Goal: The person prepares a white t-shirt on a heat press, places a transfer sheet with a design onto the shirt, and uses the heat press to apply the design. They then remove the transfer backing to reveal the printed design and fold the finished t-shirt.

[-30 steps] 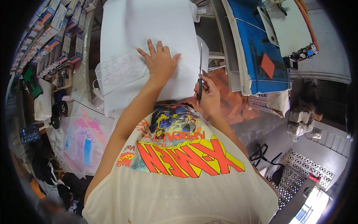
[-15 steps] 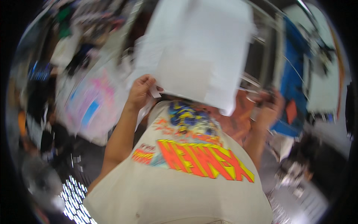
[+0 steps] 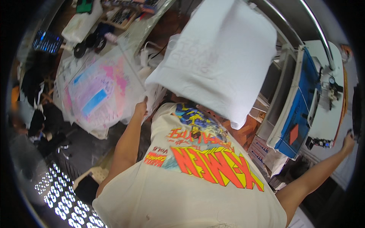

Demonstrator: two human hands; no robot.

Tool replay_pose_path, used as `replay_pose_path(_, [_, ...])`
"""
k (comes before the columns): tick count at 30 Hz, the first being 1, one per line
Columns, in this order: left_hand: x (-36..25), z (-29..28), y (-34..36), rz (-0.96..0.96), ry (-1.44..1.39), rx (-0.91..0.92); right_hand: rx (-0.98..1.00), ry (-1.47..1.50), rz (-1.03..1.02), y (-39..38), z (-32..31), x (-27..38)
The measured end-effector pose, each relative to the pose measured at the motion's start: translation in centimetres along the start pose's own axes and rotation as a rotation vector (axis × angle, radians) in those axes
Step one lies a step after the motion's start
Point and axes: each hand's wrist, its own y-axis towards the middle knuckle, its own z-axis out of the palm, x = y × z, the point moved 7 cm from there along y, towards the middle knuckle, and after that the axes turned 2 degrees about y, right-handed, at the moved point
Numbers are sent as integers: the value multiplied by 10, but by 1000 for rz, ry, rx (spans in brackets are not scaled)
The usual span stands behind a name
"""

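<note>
A white cloth (image 3: 224, 57) with faint lettering is draped over a flat board in front of me, its near edge hanging loose. My left hand (image 3: 141, 108) is beside the cloth's near left corner, next to a stack of clear plastic sheets with pink, purple and blue print (image 3: 99, 89). One finger or thumb points up; the other fingers are hidden. Far out to the right, my stretched right arm ends in my right hand (image 3: 348, 143), its fingers curled at a dark thing by the picture's rim that I cannot make out.
Right of the cloth stands a blue panel with a pale frame (image 3: 294, 125), and beyond it a white rounded table (image 3: 327, 110) with a curved metal tube (image 3: 321, 34). A printed box (image 3: 259, 150) stands below. Back left are a tray of small items (image 3: 121, 17) and a lit screen (image 3: 47, 41).
My right hand has swung far out to the right. My left hand has lowered, and the small white strip it held no longer shows. The pale rectangle on the cloth's near part is gone from sight.
</note>
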Motion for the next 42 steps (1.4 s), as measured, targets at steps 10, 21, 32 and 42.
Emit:
replay_pose_path(10, [-270,-41,-148,959,34,-605,154,164,-138,-51,57,79])
replay_pose_path(21, [-421,37,-241,1607,25,-99,1208,2217,-244,-473,-190,559])
replay_pose_path(32, [-504,174,-189,1870,747,-91,844,1755,310,-353,-40,646])
replay_pose_path(42, [-547,177,-150,1965,828,-82,263,1132,-632,-413,-99,599])
